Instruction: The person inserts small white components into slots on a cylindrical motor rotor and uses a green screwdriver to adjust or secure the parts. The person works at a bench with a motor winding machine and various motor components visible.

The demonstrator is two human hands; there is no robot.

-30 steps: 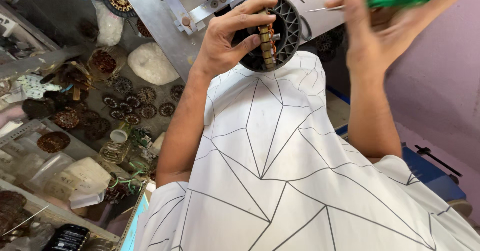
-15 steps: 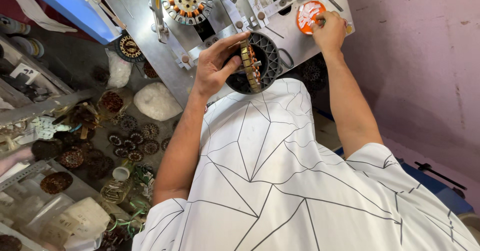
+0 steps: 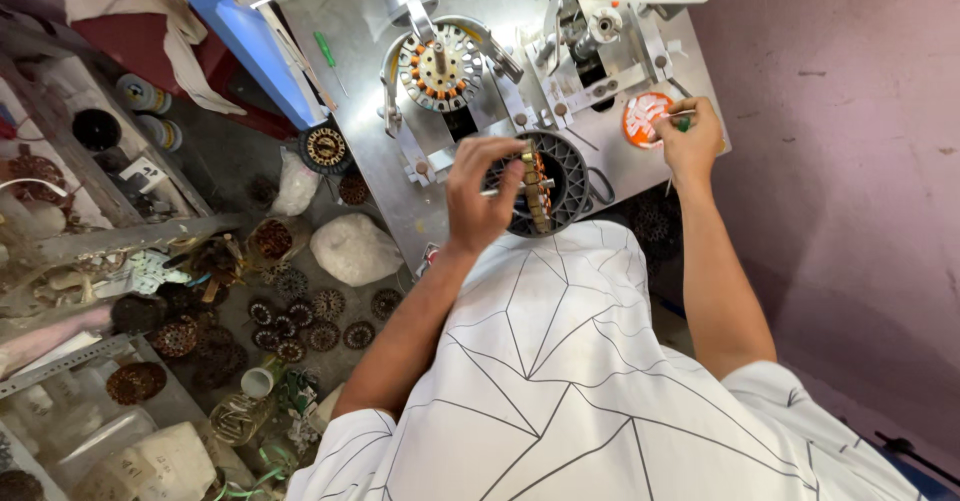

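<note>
My left hand (image 3: 480,193) grips a round stator core (image 3: 533,189) with copper windings, held edge-on inside a black ribbed round housing (image 3: 570,176) on the metal machine table (image 3: 380,161). My right hand (image 3: 688,141) is stretched out to the table's right side, pinching a green-handled tool (image 3: 681,119) beside a small orange round tin (image 3: 644,119). A second wound stator (image 3: 440,66) sits mounted on the winding machine above my left hand.
Many wound stators (image 3: 290,311) lie on the floor at left, with a white sack (image 3: 355,249), a jar (image 3: 235,416) and shelves of parts (image 3: 60,161). A blue frame (image 3: 250,36) and a green screwdriver (image 3: 326,53) border the table's left. A purple wall (image 3: 850,161) stands right.
The view has tilted up, showing more of the machine. My right hand with the green tool went from raised near my head down to the orange tin. My left hand stays on the stator.
</note>
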